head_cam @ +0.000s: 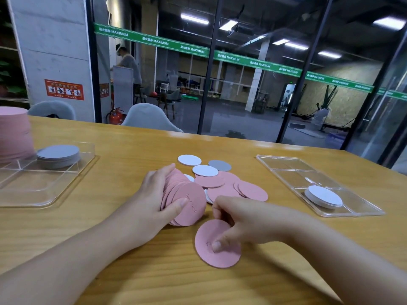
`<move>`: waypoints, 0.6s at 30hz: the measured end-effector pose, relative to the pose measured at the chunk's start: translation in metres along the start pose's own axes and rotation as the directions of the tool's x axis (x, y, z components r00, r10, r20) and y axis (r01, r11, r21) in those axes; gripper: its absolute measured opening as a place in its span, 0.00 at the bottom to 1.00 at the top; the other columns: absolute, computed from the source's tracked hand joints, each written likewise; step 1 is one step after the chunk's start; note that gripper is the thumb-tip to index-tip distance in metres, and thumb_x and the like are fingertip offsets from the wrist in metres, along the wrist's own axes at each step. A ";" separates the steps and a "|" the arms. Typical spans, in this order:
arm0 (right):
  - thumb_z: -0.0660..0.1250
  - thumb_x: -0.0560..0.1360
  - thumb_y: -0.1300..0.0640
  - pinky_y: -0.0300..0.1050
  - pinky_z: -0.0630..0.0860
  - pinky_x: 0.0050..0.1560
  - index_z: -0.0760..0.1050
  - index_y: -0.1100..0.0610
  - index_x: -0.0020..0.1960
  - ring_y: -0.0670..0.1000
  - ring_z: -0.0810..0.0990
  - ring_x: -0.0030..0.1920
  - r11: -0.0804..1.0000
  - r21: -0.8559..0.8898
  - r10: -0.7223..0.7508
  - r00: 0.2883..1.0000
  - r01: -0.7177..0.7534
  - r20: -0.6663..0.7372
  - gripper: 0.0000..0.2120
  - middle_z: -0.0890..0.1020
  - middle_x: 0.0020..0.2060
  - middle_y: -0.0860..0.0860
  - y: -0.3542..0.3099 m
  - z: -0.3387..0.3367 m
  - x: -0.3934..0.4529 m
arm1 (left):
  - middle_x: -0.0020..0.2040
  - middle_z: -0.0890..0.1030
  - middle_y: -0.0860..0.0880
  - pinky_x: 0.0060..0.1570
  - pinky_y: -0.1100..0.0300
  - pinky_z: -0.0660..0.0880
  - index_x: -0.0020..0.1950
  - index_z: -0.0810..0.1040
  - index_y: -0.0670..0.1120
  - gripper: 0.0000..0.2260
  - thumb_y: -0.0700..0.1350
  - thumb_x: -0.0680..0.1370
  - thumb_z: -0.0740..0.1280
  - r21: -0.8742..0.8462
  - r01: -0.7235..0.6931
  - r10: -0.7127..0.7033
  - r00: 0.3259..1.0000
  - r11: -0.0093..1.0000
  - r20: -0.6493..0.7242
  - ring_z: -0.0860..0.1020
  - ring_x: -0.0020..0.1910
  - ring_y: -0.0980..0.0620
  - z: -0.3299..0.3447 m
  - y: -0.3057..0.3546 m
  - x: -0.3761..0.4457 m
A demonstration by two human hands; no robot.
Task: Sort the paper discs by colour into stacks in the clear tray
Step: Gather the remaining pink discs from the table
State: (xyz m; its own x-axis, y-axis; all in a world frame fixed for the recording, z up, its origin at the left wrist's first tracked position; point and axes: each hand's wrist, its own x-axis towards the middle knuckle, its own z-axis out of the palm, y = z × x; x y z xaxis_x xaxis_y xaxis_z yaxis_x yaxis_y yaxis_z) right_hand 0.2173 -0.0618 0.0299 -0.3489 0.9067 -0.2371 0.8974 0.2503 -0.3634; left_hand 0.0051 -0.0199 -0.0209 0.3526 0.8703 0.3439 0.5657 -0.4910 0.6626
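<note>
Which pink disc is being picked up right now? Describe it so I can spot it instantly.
On the wooden table, look nearer the camera than the loose pile of discs. The pink disc lies alone under the right hand, thumb pressing it, apart from the pink bundle gripped by the left hand.

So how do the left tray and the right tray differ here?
The left tray holds a grey stack and a tall pink stack in its far compartments; the right tray holds one low white stack at its near end. The left tray looks broader, the right tray narrower. Both are clear, divided and lie on the table.
</note>
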 end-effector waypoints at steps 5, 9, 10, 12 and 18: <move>0.72 0.71 0.51 0.34 0.66 0.35 0.69 0.49 0.41 0.39 0.69 0.33 0.996 0.053 -0.063 0.976 0.076 -0.209 0.11 0.72 0.34 0.41 -0.002 -0.002 0.000 | 0.67 0.55 0.62 0.60 0.70 0.58 0.75 0.47 0.59 0.33 0.54 0.76 0.64 0.005 -0.016 0.016 1.000 1.000 0.014 0.59 0.62 0.68 -0.001 0.001 -0.003; 0.70 0.73 0.55 0.38 0.75 0.37 0.69 0.49 0.39 0.40 0.74 0.32 0.954 0.248 -0.033 0.878 0.170 -0.477 0.10 0.75 0.33 0.42 -0.003 0.007 0.008 | 0.66 0.56 0.66 0.60 0.72 0.57 0.74 0.48 0.62 0.35 0.64 0.71 0.59 -0.021 -0.037 0.039 0.997 0.999 0.060 0.59 0.62 0.73 -0.001 0.003 -0.002; 0.70 0.73 0.56 0.42 0.76 0.39 0.69 0.49 0.38 0.42 0.75 0.32 0.936 0.290 -0.021 0.853 0.200 -0.521 0.11 0.76 0.32 0.43 -0.004 0.012 0.010 | 0.66 0.56 0.66 0.59 0.74 0.57 0.74 0.48 0.62 0.36 0.66 0.69 0.57 -0.020 -0.046 0.047 0.997 0.999 0.068 0.59 0.61 0.75 -0.001 0.003 -0.002; 0.70 0.73 0.55 0.44 0.76 0.40 0.68 0.47 0.38 0.46 0.77 0.34 0.925 0.292 -0.031 0.813 0.244 -0.581 0.11 0.77 0.33 0.44 -0.005 0.022 0.013 | 0.65 0.57 0.66 0.55 0.81 0.56 0.74 0.48 0.62 0.37 0.67 0.67 0.57 -0.025 -0.056 0.058 0.996 0.998 0.063 0.56 0.59 0.81 -0.001 0.001 -0.001; 0.63 0.78 0.53 0.41 0.76 0.51 0.73 0.47 0.49 0.39 0.77 0.47 0.889 0.353 0.004 0.767 0.291 -0.642 0.02 0.78 0.46 0.37 -0.004 0.027 0.018 | 0.66 0.57 0.64 0.54 0.83 0.56 0.74 0.50 0.60 0.31 0.57 0.76 0.62 -0.043 -0.039 0.040 0.999 0.998 0.017 0.55 0.57 0.84 0.000 -0.004 0.001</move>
State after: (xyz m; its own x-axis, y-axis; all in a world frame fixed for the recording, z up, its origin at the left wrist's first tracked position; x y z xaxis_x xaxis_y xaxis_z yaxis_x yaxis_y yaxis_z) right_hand 0.2005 -0.0550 0.0029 -0.0906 0.9144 0.3947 0.6013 0.3661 -0.7102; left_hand 0.0035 -0.0176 -0.0234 0.3873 0.8492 0.3590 0.5189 -0.5227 0.6764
